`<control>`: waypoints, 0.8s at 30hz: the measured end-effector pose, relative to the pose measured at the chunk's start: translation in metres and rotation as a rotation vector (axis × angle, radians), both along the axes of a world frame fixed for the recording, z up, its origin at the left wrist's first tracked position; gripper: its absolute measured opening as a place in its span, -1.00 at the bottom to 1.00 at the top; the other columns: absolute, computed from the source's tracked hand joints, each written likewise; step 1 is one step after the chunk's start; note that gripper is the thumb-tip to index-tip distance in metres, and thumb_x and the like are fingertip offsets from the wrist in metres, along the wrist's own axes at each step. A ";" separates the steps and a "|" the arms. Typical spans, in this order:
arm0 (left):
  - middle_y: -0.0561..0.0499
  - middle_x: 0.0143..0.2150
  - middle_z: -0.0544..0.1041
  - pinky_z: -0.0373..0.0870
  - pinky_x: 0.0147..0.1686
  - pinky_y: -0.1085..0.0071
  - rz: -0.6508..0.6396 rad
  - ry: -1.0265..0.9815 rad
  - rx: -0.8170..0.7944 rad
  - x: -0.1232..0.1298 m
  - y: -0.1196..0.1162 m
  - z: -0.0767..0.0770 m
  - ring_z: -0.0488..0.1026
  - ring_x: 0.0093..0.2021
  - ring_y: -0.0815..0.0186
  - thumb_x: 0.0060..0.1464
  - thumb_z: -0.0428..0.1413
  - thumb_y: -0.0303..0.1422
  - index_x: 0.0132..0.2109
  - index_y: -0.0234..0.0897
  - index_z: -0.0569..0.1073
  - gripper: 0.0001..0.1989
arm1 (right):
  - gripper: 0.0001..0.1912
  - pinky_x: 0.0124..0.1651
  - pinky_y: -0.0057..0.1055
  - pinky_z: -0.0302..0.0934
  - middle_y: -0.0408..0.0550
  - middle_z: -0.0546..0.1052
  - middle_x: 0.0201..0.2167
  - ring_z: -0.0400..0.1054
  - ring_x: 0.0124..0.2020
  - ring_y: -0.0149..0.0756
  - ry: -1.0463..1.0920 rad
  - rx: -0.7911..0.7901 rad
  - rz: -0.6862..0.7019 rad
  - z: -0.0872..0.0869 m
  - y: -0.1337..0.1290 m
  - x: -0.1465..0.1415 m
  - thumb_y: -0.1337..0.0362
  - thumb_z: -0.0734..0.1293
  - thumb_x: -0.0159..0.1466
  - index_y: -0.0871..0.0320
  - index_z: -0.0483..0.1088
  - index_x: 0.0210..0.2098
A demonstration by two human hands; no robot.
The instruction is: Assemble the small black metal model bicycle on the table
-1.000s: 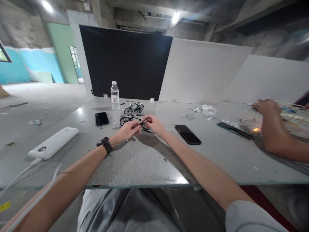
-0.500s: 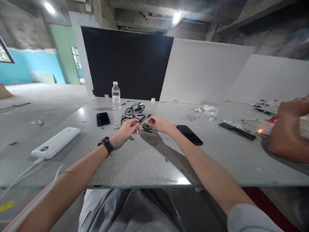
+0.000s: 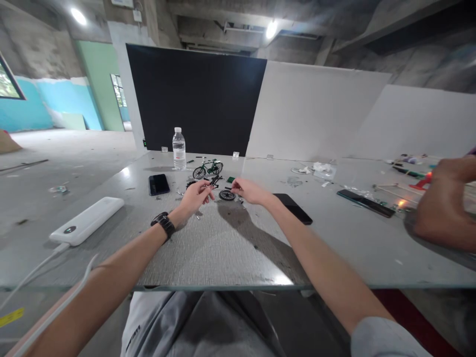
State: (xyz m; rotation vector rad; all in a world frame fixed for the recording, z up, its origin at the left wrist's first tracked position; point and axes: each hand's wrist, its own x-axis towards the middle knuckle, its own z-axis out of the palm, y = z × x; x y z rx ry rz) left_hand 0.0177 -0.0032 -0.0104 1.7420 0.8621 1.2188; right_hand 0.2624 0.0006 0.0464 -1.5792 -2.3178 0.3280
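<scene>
My left hand (image 3: 197, 194) pinches a small black part of a half-built black model bicycle (image 3: 212, 182), held just above the table. A little to the right, my right hand (image 3: 250, 191) hovers low with its fingertips drawn together beside a loose black wheel (image 3: 226, 195). Whether those fingers hold a tiny piece is too small to tell. A finished green model bicycle (image 3: 207, 168) stands just behind the hands. A small green piece (image 3: 231, 179) lies between them.
On the grey table (image 3: 223, 248) are a water bottle (image 3: 179, 148), a black phone (image 3: 158, 184) at left, another phone (image 3: 297, 210) by my right arm, and a white power bank (image 3: 88, 226) with its cable. A co-worker's arm (image 3: 442, 213) rests at the right among sticks and parts.
My hands, joined on one small black piece a second ago, have separated. The right hand moved right and down toward the loose wheel. The co-worker's arm shifted to the right.
</scene>
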 end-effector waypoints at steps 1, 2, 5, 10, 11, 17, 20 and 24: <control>-0.02 -0.37 0.62 0.38 -0.47 0.45 -0.004 0.006 0.006 0.000 -0.001 0.000 0.42 -0.48 0.38 0.30 0.12 -0.12 -0.13 -0.26 0.50 -0.72 | -0.83 -0.22 -0.34 0.20 0.08 0.64 -0.15 0.44 -0.24 -0.19 0.045 0.040 0.007 0.005 0.001 0.003 0.23 0.29 0.49 0.15 0.50 -0.07; -0.02 -0.37 0.62 0.39 -0.46 0.45 -0.009 0.013 0.013 0.000 -0.002 0.000 0.42 -0.48 0.38 0.30 0.12 -0.12 -0.13 -0.26 0.50 -0.73 | -0.82 -0.22 -0.33 0.19 0.07 0.63 -0.16 0.43 -0.26 -0.19 0.077 0.078 0.019 0.009 0.003 0.006 0.22 0.27 0.50 0.14 0.50 -0.12; -0.02 -0.37 0.62 0.41 -0.43 0.44 -0.023 0.032 0.025 0.001 -0.004 0.000 0.44 -0.46 0.38 0.31 0.12 -0.13 -0.14 -0.25 0.51 -0.73 | -0.70 -0.29 -0.31 0.12 -0.04 0.55 -0.39 0.32 -0.40 -0.24 0.099 0.165 0.060 0.015 0.004 0.013 0.16 0.29 0.48 0.10 0.41 -0.37; -0.03 -0.36 0.62 0.41 -0.44 0.44 0.002 0.040 0.004 0.000 -0.005 0.001 0.45 -0.46 0.36 0.31 0.13 -0.08 -0.13 -0.25 0.51 -0.69 | -0.64 -0.32 -0.31 0.11 -0.14 0.44 -0.51 0.27 -0.46 -0.27 0.228 0.302 0.002 0.001 -0.011 0.030 -0.01 0.37 0.41 0.07 0.32 -0.40; -0.03 -0.36 0.62 0.41 -0.44 0.43 0.010 0.040 0.002 -0.001 -0.005 0.002 0.45 -0.46 0.36 0.31 0.13 -0.07 -0.13 -0.25 0.51 -0.68 | -0.65 -0.31 -0.30 0.14 -0.11 0.49 -0.47 0.32 -0.43 -0.25 0.245 0.276 -0.017 -0.004 -0.015 0.034 -0.02 0.37 0.40 0.07 0.35 -0.37; -0.04 -0.36 0.62 0.41 -0.42 0.43 0.048 0.011 0.009 -0.002 -0.005 0.005 0.45 -0.45 0.36 0.29 0.15 -0.09 -0.12 -0.27 0.52 -0.70 | -0.75 -0.21 -0.24 0.32 0.00 0.64 -0.35 0.52 -0.29 -0.13 0.314 0.122 -0.013 -0.018 -0.023 0.040 0.10 0.48 0.29 0.09 0.43 -0.37; -0.04 -0.38 0.62 0.35 -0.48 0.46 0.105 -0.048 0.012 -0.002 -0.002 0.006 0.41 -0.49 0.39 0.29 0.15 -0.13 -0.12 -0.28 0.50 -0.72 | -0.93 -0.15 -0.26 0.36 0.03 0.68 -0.28 0.56 -0.24 -0.14 0.300 0.080 0.022 -0.021 -0.021 0.032 0.26 0.46 0.32 0.12 0.53 -0.24; -0.03 -0.33 0.63 0.32 -0.51 0.47 0.247 -0.109 0.047 -0.007 0.001 0.008 0.39 -0.52 0.40 0.29 0.16 -0.14 -0.05 -0.28 0.48 -0.71 | -0.76 -0.14 -0.27 0.35 0.05 0.71 -0.19 0.58 -0.21 -0.11 0.124 0.092 -0.005 -0.030 -0.023 0.018 0.40 0.32 0.42 0.10 0.62 -0.06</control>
